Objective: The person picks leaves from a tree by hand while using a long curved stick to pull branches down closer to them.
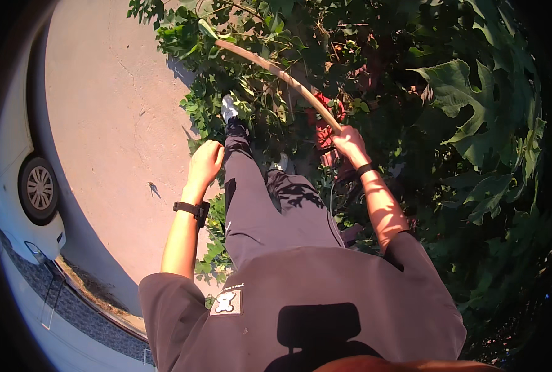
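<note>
My right hand (350,145) is wrapped round the near end of a long wooden handle (280,73). The handle reaches forward and left into green leafy vines (257,93), looking curved in this view. At its far end sits a pale, narrow shape (207,28); whether it is a blade or a leaf I cannot tell. My left hand (206,160) hangs beside my left thigh in a loose fist, with nothing seen sticking out of it. Its fingertips are turned from view.
Dense plants with large lobed leaves (465,102) fill the right side. A red object (325,127) shows among them, partly covered. Concrete pavement (115,87) lies to the left, with a white car (15,180) parked beyond. My shoes (229,108) stand at the vines' edge.
</note>
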A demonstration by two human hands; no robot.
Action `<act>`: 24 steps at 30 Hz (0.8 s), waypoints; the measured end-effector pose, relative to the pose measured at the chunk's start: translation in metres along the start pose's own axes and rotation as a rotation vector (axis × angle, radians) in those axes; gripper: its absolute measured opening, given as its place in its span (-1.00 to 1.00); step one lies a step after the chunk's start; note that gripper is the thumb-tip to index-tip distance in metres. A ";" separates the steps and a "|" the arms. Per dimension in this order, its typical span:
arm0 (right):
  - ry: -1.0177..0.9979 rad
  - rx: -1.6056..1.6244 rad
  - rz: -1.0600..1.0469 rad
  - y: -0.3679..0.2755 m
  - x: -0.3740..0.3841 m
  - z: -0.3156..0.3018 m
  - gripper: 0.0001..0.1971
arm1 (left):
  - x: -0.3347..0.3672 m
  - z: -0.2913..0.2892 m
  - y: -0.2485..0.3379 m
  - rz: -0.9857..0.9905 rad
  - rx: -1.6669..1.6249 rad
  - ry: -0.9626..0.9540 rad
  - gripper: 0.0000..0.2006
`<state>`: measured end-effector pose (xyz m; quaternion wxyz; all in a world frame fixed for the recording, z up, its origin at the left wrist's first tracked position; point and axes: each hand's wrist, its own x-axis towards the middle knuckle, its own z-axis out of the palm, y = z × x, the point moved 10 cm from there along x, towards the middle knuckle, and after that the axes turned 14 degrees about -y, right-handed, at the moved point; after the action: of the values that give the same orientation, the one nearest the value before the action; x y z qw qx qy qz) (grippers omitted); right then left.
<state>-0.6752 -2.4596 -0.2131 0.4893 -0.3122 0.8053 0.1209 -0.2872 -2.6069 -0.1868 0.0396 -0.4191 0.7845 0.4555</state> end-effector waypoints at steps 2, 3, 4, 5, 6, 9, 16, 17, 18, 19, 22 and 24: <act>0.140 0.049 0.422 0.242 -0.060 0.057 -0.72 | -0.004 0.034 0.011 0.081 0.075 -0.091 -0.87; -0.044 -0.067 0.413 0.304 -0.111 0.081 -0.68 | -0.006 0.051 0.016 0.094 0.092 -0.137 -0.86; -0.070 -0.106 0.509 0.337 -0.172 0.095 -0.67 | -0.008 0.064 0.017 0.119 0.088 -0.149 -0.84; -0.098 -0.177 0.626 0.379 -0.222 0.112 -0.67 | -0.011 0.077 0.015 0.082 0.078 -0.180 -0.84; -0.156 -0.144 0.642 0.383 -0.259 0.119 -0.66 | -0.019 0.088 0.018 0.077 0.109 -0.239 -0.84; -0.097 0.013 0.620 0.394 -0.304 0.159 -0.68 | 0.001 0.087 0.024 0.051 0.183 -0.291 -0.81; 0.141 0.322 0.275 0.244 -0.203 0.115 -0.63 | 0.037 0.034 0.081 0.180 0.186 -0.273 -0.84; 0.139 0.325 0.266 0.219 -0.193 0.098 -0.63 | 0.039 0.029 0.079 0.184 0.184 -0.259 -0.84; 0.086 0.462 0.205 0.192 -0.181 0.086 -0.63 | 0.040 0.024 0.077 0.179 0.188 -0.254 -0.84; 0.034 0.601 0.147 0.175 -0.171 0.081 -0.63 | 0.041 0.014 0.076 0.186 0.160 -0.206 -0.84; 0.174 0.246 -0.063 0.161 -0.113 0.091 -0.64 | 0.041 -0.006 0.060 0.152 0.129 -0.165 -0.83; 0.011 0.427 -0.027 0.087 -0.090 0.064 -0.61 | 0.037 -0.014 0.037 0.093 0.115 -0.151 -0.85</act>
<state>-0.6546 -2.3251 -0.1763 0.5415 -0.2127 0.8111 -0.0608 -0.3328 -2.6314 -0.1699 0.1013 -0.3440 0.8227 0.4412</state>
